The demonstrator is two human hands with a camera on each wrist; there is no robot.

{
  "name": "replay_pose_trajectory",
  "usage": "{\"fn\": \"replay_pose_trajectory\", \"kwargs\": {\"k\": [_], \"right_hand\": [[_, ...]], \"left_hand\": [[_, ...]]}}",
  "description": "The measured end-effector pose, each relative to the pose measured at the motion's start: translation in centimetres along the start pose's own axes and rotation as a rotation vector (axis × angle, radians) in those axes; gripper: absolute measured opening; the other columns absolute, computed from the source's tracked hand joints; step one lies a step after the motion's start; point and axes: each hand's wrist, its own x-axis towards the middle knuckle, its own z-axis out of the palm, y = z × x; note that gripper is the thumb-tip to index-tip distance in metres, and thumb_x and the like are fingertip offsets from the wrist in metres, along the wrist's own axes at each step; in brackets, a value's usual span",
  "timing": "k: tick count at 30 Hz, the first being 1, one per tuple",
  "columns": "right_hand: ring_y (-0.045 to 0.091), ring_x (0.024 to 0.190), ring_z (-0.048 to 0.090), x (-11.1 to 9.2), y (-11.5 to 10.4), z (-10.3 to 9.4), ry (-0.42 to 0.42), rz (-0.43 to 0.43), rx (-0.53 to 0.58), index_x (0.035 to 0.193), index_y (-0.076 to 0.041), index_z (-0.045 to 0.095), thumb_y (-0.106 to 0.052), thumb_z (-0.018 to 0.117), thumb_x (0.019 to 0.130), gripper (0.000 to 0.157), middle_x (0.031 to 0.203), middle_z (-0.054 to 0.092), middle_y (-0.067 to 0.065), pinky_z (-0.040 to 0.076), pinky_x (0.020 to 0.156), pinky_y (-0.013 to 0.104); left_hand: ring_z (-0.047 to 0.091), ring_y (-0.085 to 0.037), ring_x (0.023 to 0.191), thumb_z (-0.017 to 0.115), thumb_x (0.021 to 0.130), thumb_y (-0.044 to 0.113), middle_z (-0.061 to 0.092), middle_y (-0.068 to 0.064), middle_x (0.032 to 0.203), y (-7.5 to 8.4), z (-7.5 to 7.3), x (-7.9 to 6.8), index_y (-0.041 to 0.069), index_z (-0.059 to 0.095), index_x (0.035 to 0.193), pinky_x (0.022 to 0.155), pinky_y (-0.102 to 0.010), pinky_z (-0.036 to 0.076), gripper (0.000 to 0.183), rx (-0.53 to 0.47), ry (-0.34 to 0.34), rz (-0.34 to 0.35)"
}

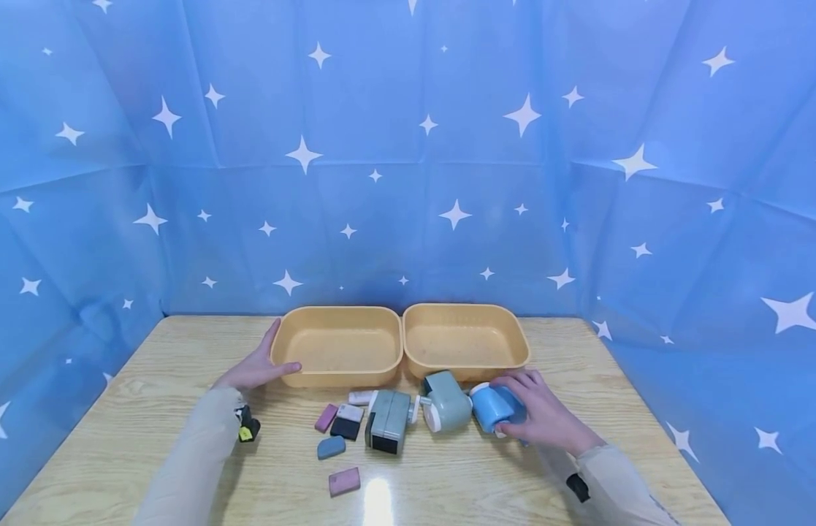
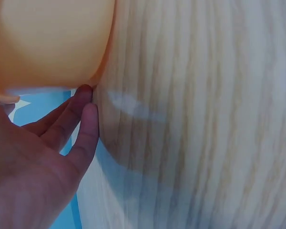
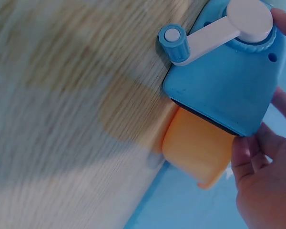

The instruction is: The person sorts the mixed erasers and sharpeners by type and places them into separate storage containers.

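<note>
My left hand (image 1: 259, 367) rests against the left end of an orange-yellow plastic basket (image 1: 384, 376), thumb over its front rim. The left wrist view has its fingertips at the foot of the basket wall (image 2: 52, 43). Over on the right, my right hand (image 1: 542, 409) grips a blue crank pencil sharpener (image 1: 489, 408), thumb at the front and fingers behind. Its white crank arm (image 3: 207, 43) with a blue knob shows in the right wrist view. Left of it, a pale green sharpener (image 1: 450, 404) lies tipped beside a grey-green one (image 1: 397, 416).
A second basket (image 1: 476, 369) adjoins the first along the back. Several small eraser-like blocks lie left of the sharpeners, among them a pink one (image 1: 326, 417), a blue one (image 1: 332, 447), a black-and-white one (image 1: 347, 424) and a mauve one (image 1: 345, 481). A starry blue curtain (image 1: 381, 183) encloses the wooden table.
</note>
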Motion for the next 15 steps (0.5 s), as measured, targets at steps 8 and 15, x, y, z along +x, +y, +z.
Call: {"fn": "replay_pose_trajectory", "kwargs": {"k": [8,15], "right_hand": [[0.028,0.11,0.042,-0.36,0.32,0.34,-0.049,0.085,0.173,0.124,-0.018,0.056,-0.037,0.085,0.072,0.063,0.125,0.048,0.002,0.043,0.084,0.049],[0.03,0.107,0.048,-0.44,0.69,0.75,-0.085,0.156,0.315,0.133,-0.012,0.051,-0.037,0.084,0.075,0.072,0.129,0.042,0.008,0.044,0.083,0.047]], "left_hand": [[0.016,-0.054,0.136,0.076,0.08,0.044,-0.001,-0.029,0.156,-0.15,0.13,0.01,0.011,-0.011,0.154,0.105,-0.067,0.017,0.118,0.062,0.013,-0.022],[0.012,-0.053,0.138,0.076,0.081,0.042,-0.003,-0.028,0.157,-0.53,0.16,-0.04,0.013,-0.011,0.154,0.106,-0.067,0.014,0.118,0.015,0.016,-0.019]]}}
